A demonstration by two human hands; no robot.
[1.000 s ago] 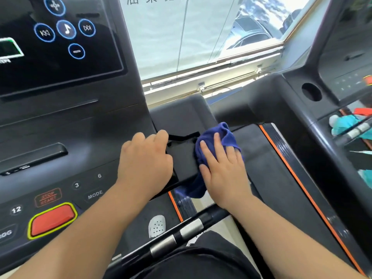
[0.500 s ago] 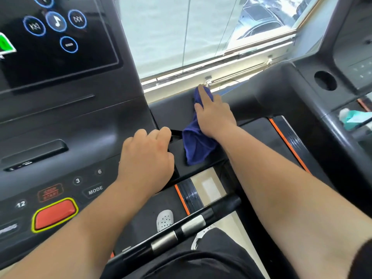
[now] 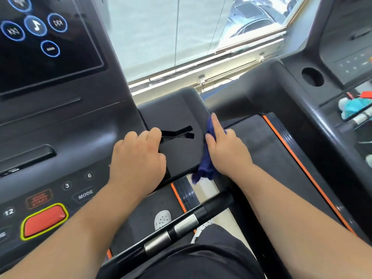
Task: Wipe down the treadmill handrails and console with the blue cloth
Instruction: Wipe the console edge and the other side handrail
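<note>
Nearest you, the crossbar [image 3: 171, 228] with its metal sensor bands runs across your lap, untouched for now. Just beyond it your left hand [image 3: 138, 160] is curled over the inner edge of the right-side handrail [image 3: 175, 121], fingers hooked into its slot — a bracing hold on the rail, not on the cloth. Your right hand [image 3: 227, 150] presses the blue cloth [image 3: 205, 158] against the rail's outer side, index finger stretched forward and the thumb out of sight, so you cannot tell whether it pinches the fabric or only pins it flat. A tail of cloth hangs loose below the rail.

You look to be mid-way through wiping this handrail's side face. The next stroke calls for steady pressure along that edge, with the dangling tail gathered up, and the console [image 3: 60, 168] with its red stop button [image 3: 43, 221] seems yet to be done.

Farther off, the neighbouring machine's round cup holder [image 3: 312, 76] looks empty, while its side tray [image 3: 330, 115] holds something teal and white — too blurred to identify.
</note>
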